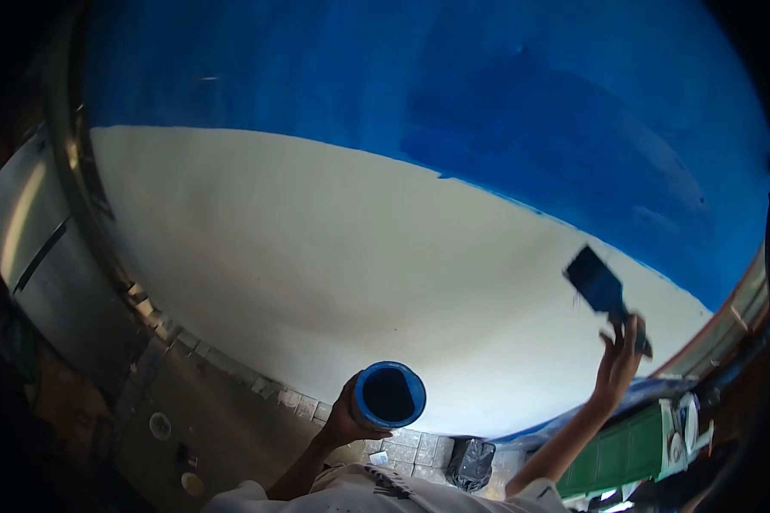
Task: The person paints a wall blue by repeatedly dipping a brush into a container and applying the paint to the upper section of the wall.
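Note:
My left hand (344, 421) grips a round can (389, 394) with a blue rim and dark blue paint inside, held low in front of me. Raised to the right, my right hand (618, 363) holds a flat paintbrush (601, 289) whose bristles are loaded with blue paint. The brush tip is near the wall (334, 256), just below the edge where the blue upper part (453, 94) meets the cream lower part. A darker, wetter-looking blue patch (565, 145) lies above the brush.
A strip of pale paving blocks (402, 449) runs along the foot of the wall. A black bag (470, 463) lies on the blocks. A green panelled object (629, 449) stands at the lower right. A metal door and frame (51, 256) are on the left.

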